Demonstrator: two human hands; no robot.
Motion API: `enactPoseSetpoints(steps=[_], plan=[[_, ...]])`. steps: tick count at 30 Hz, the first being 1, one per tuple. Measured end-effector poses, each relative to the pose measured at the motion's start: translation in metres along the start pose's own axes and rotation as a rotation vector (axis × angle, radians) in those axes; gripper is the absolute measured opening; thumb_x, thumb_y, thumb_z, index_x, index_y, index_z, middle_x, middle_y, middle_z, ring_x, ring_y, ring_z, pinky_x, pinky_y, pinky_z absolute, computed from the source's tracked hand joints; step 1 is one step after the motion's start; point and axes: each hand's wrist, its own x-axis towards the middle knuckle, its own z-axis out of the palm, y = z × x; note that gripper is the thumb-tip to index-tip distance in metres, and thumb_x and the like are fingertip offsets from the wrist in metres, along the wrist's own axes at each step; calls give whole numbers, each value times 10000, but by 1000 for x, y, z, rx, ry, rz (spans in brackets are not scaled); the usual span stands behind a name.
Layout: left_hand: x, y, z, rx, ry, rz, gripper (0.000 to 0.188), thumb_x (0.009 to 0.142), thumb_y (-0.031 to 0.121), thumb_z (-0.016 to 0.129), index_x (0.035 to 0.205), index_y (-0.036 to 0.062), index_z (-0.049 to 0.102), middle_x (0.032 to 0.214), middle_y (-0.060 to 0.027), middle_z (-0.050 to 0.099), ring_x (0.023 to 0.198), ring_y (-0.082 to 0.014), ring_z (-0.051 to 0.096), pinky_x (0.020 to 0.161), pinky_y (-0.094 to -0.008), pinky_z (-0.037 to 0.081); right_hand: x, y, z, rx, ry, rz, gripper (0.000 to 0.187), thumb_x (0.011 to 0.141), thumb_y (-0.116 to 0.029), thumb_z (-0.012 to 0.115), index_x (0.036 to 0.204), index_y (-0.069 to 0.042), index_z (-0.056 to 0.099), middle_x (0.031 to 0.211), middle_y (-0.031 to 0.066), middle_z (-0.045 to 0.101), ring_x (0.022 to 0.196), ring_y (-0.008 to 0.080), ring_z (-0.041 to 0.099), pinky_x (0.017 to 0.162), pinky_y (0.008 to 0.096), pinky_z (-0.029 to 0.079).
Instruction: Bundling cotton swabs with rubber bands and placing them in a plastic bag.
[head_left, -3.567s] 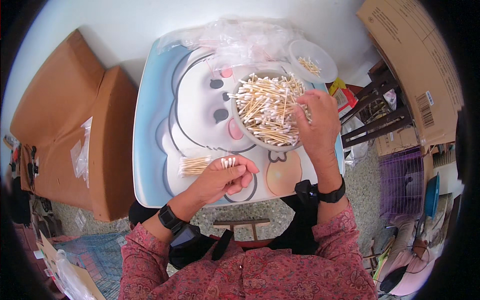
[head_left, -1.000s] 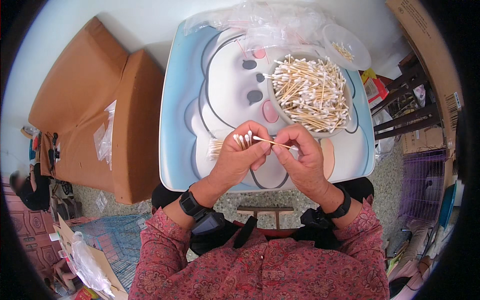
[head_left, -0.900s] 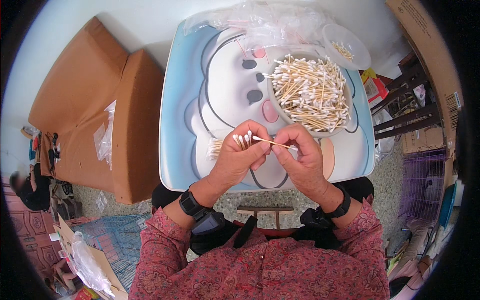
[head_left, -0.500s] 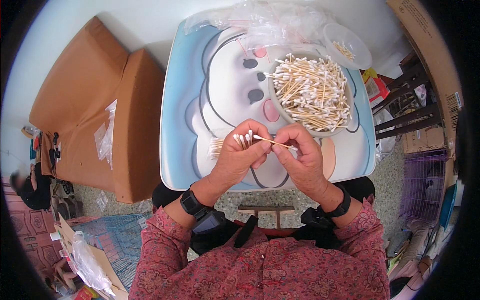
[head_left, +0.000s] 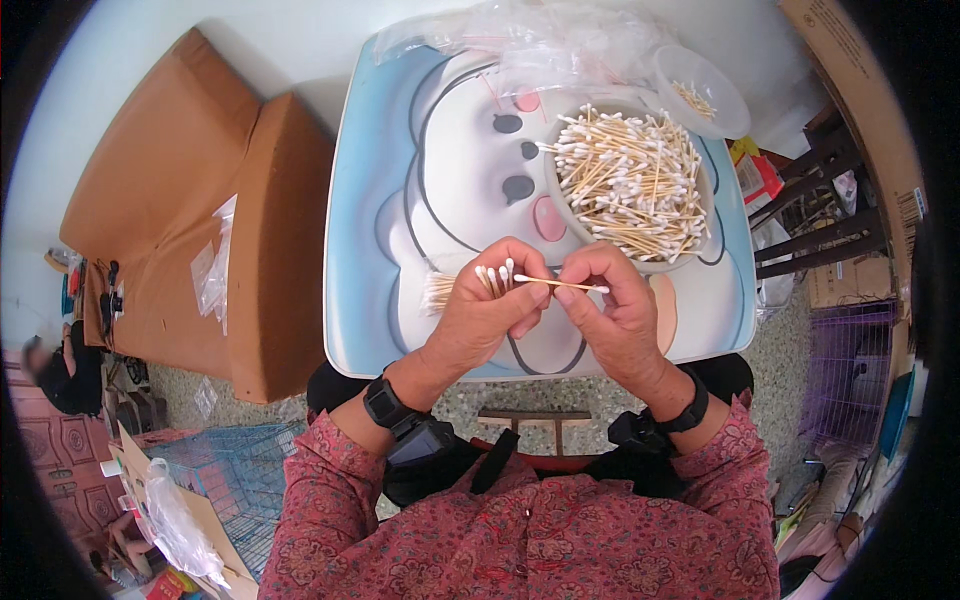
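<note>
**A:** Start with the hands. What are they doing?

**B:** The left hand (head_left: 490, 318) is curled closed around a small bundle of cotton swabs (head_left: 493, 277), their white tips standing up above the fingers and the wooden stems poking out on the far left side of the fist. The right hand (head_left: 618, 318) is pinched narrow, thumb and forefinger on a single cotton swab (head_left: 560, 285) lying level between the two hands, its near end meeting the bundle.

**A:** Anything you can't make out?

**B:** How many swabs are in the bundle; the fingers hide most of it. The palms are turned away too. The picture's rim is black, and the far edges bend and blur.

**A:** Where's the rest of the supply?

**B:** In a round bowl (head_left: 560, 205) heaped with swabs, just beyond the right hand on the small table (head_left: 400, 200), which has a pale blue top with a white cartoon face on it. A smaller round clear tub (head_left: 735, 105) sits beyond the bowl at the table's far right corner, with a few swabs inside.

**A:** Packages, labels?

**B:** Crumpled clear plastic bags (head_left: 540, 45) lie along the far edge of the table. A brown cardboard box (head_left: 860, 100) runs up the right side, with a white label near its lower end. Small clear bags (head_left: 212, 275) rest on the orange cushion (head_left: 180, 200) to the left.
</note>
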Motion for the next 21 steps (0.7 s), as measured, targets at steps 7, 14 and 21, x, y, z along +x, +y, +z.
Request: enactPoseSetpoints(steps=[7, 14, 21], plan=[[1, -1, -1, -40, -7, -50, 115, 852, 37, 581, 924, 35, 490, 776, -31, 544, 545, -64, 434, 460, -195, 343, 1, 1, -1, -35, -6, -7, 101, 825, -20, 608, 884, -22, 526, 826, 23, 524, 755, 92, 519, 697, 236, 446], [2, -2, -2, -18, -11, -54, 98, 861, 26, 543, 937, 53, 487, 762, -7, 528, 607, -61, 470, 514, -193, 363, 1, 2, -1, -30, 8, 2, 93, 824, -8, 594, 870, -23, 514, 823, 22, 521, 748, 91, 512, 698, 236, 439], [3, 0, -3, -5, -21, -88, 157, 806, 3, 502, 949, 66, 485, 779, -6, 534, 632, -65, 483, 507, -178, 336, 1, 3, -1, -46, 0, 3, 87, 827, -9, 590, 871, -27, 517, 819, 21, 519, 743, 87, 504, 687, 235, 432]])
